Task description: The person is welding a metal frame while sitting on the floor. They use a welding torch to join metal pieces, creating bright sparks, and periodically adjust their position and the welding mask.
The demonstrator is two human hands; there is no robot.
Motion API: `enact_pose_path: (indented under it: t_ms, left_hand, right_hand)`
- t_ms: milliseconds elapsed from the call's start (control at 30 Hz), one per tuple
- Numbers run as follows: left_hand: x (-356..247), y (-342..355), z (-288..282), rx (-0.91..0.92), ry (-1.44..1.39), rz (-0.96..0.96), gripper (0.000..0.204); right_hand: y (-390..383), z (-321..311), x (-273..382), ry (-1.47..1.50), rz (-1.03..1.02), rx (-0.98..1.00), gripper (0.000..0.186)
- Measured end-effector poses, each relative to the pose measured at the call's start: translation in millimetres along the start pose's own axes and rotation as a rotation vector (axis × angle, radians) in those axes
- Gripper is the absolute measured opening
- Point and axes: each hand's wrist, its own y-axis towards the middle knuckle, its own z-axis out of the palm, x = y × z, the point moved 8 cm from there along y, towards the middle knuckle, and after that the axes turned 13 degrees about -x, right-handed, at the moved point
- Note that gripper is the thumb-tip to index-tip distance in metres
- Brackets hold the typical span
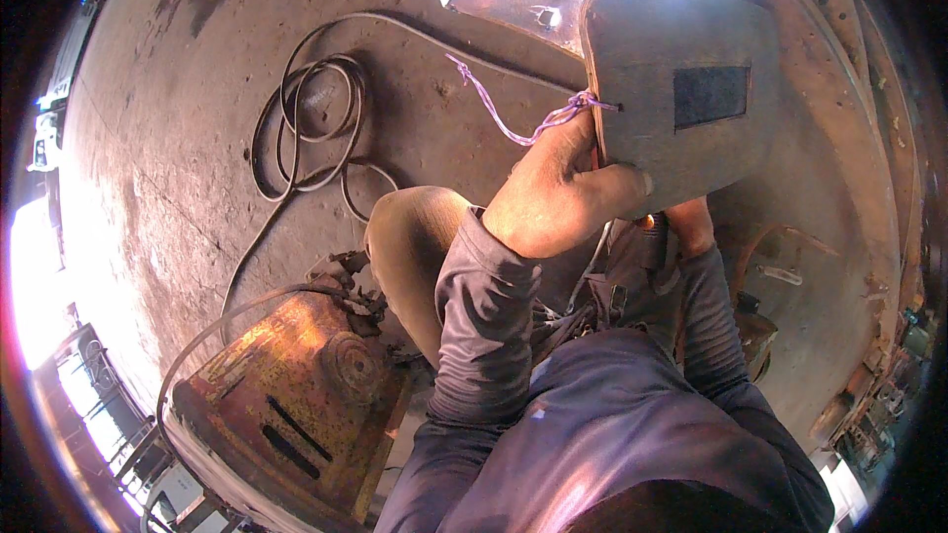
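I wear a long-sleeved shirt (622, 405), dull grey with a purplish cast across the front, a small pale spot showing at its left side. My left sleeve (484, 321) bunches in deep creases and ends in a loose cuff (502, 249); my right sleeve (716, 336) looks darker, wrinkled too. My trouser leg (417, 237) is tan-brown, smooth over the left knee.

- Rusty yellow metal machine (296, 390) with two dark slots.
- Grey-brown concrete floor (168, 138) around that machine.
- Dark looped cable (287, 193), on the floor beyond the machine.
- Long brown metal beam (894, 148), well right of the machine.
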Motion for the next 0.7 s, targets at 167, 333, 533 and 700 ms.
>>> enact_pose_path:
  t_ms: [167,333,533,700]
  left_hand:
    - [-1,0,3,0.027,-0.080,-0.014,0.044]
    - [8,5,-19,-0.116,-0.227,0.018,0.037]
    - [-27,0,-43,-0.347,-0.652,0.386,0.037]
    - [-32,-1,-51,-0.459,-0.692,0.486,0.031]
  right_hand:
    - [1,-3,0,0.003,-0.008,-0.039,0.032]
    - [0,-16,-3,0.105,0.260,0.046,0.042]
    - [-16,-80,63,0.174,0.303,-0.004,0.060]
    - [-40,-109,56,0.276,0.270,0.008,0.059]
